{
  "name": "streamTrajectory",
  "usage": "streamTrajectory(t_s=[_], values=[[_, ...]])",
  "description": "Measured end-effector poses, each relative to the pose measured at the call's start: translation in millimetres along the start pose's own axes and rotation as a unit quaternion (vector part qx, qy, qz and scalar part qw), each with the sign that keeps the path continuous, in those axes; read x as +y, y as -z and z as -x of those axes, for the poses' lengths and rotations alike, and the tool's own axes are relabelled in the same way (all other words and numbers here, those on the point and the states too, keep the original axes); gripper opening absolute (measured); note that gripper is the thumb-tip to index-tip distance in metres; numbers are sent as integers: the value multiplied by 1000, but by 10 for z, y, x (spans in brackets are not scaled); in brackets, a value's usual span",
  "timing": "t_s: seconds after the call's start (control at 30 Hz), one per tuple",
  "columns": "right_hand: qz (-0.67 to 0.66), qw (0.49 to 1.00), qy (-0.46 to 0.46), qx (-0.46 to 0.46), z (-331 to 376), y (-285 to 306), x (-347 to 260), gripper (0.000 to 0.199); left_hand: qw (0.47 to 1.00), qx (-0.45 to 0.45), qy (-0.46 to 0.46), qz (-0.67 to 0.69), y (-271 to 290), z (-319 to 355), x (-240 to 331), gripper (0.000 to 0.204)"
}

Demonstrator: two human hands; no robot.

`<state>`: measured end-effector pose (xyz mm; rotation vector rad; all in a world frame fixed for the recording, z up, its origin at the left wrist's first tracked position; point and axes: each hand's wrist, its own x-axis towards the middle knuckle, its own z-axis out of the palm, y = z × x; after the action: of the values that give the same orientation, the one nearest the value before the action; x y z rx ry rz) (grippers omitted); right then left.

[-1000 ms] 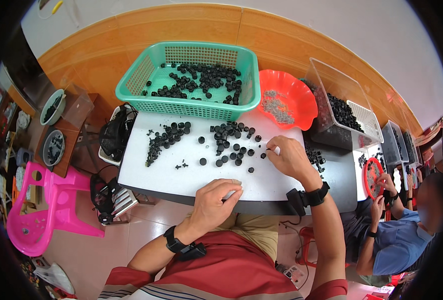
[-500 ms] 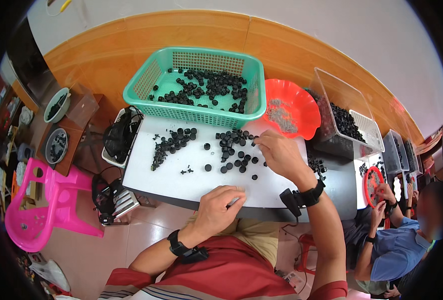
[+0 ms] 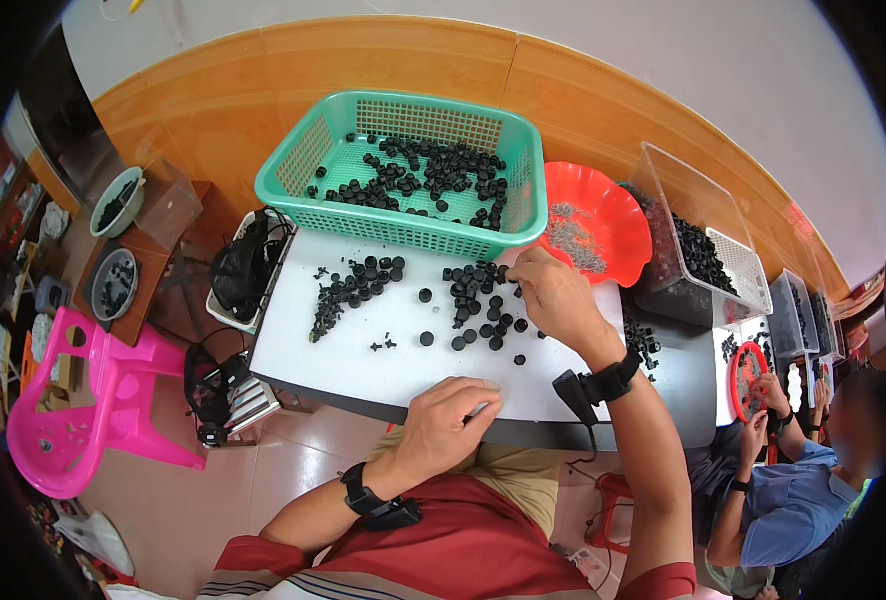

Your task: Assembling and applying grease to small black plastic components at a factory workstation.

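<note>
My left hand is closed above the table's near edge, with a small black piece showing between thumb and fingers. Farther right, my right hand reaches over the white tabletop, fingertips pinched together at a small black cap on the edge of a loose pile. The pile of round black caps spreads to the left of that hand. Another heap, of caps and small cross-shaped black pieces, lies left of it. Several single caps and cross pieces are scattered nearer me.
Behind the piles stands a green basket holding many black parts. Beside it are a red scalloped bowl of small grey pieces and a clear bin with black parts. A co-worker sits at right. A pink chair stands at left.
My right fingertips have shifted slightly toward the far part of the cap pile. The left hand keeps its closed pose. The whole view has shifted a little.
</note>
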<state>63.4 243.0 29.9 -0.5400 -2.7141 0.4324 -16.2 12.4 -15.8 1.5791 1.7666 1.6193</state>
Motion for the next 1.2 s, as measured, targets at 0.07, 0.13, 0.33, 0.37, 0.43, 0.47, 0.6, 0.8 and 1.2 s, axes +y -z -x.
streamTrajectory(t_s=[0.07,0.13,0.33,0.37,0.43,0.47,0.6,0.8,1.2], values=[[10,998,-57,25,-29,16,-85,22,1000,0,-1,-4,0,7,-10,10],[14,997,-64,28,-45,-2,-69,20,1000,-2,-4,-9,-1,-1,-8,9],[37,985,-164,-42,-153,65,-186,22,1000,-2,-3,-8,0,6,-8,9],[38,985,-165,-30,-154,50,-179,22,1000,-2,-3,-9,-1,9,-10,9],[20,986,-167,-16,-146,5,-115,22,1000,-2,-3,-9,-4,7,-5,9],[2,985,-170,-2,-143,-11,-93,21,1000,-4,-3,-9,-5,2,-1,9],[14,984,-179,-1,-157,-43,-92,19,1000,-3,-9,-14,-9,-1,-18,10],[7,981,-192,-24,-163,-5,-171,20,1000,-10,-4,-14,1,-13,-5,10],[92,991,-94,-23,-110,-130,-211,29,1000,-6,-6,-15,-1,6,-1,10]])
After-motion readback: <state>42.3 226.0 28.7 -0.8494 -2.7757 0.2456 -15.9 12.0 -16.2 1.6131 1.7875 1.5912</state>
